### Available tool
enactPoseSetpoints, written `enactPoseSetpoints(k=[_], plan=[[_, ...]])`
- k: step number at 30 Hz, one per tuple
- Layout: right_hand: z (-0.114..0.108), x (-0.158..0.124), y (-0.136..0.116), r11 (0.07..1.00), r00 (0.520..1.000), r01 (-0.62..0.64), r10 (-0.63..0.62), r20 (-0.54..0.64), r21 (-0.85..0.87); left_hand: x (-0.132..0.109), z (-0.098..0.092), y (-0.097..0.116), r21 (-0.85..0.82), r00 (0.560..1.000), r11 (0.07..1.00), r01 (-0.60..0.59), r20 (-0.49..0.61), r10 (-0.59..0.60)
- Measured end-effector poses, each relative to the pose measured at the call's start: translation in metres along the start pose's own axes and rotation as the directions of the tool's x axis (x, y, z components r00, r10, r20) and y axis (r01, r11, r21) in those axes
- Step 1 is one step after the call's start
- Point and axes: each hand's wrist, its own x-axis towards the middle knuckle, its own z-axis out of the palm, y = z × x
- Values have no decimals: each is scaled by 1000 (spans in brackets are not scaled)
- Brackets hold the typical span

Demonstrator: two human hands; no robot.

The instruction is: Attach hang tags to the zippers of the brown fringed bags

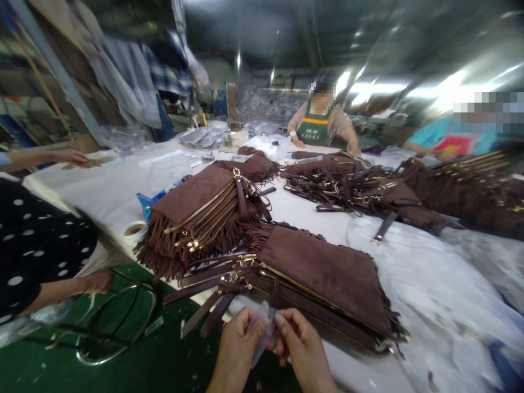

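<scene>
My left hand (241,338) is closed in a pinch on a thin translucent plastic piece (261,327) at the table's front edge. Close beside it, my right hand (298,338) has its thumb and fingers pinched together at the dark brown wrist strap (274,292), where plastic wraps its end. That strap comes from a stack of brown fringed clutch bags (323,267) lying just beyond my hands. The bags have gold zips and gold clasps, and several other straps (208,305) hang over the edge to the left. My fingers partly hide the strap's end.
Another stack of fringed bags (200,196) stands farther left, near a tape roll (135,229) and a blue packet (149,203). More bags (352,180) lie across the table. White plastic sheeting (426,295) covers the right. Co-workers stand around; a metal stool (117,327) is at left.
</scene>
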Motion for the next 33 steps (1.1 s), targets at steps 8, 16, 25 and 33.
enactPoseSetpoints(k=[8, 16, 25, 33], plan=[[-4, -3, -31, 786, 916, 195, -360, -179, -587, -6, 3, 27, -132, 998, 990, -44, 36, 49], [-4, 24, -59, 682, 926, 136, -346, -154, -718, 16, 11, 16, -385, 995, 918, 96, -3, -105], [1, 35, -48, 552, 887, 160, -445, -127, -818, 32, 27, 42, -53, 982, 996, -69, -177, 59], [-10, 64, 1, 502, 740, 413, -671, -40, -760, 55, 35, 50, 216, 979, 965, -146, -109, 173]])
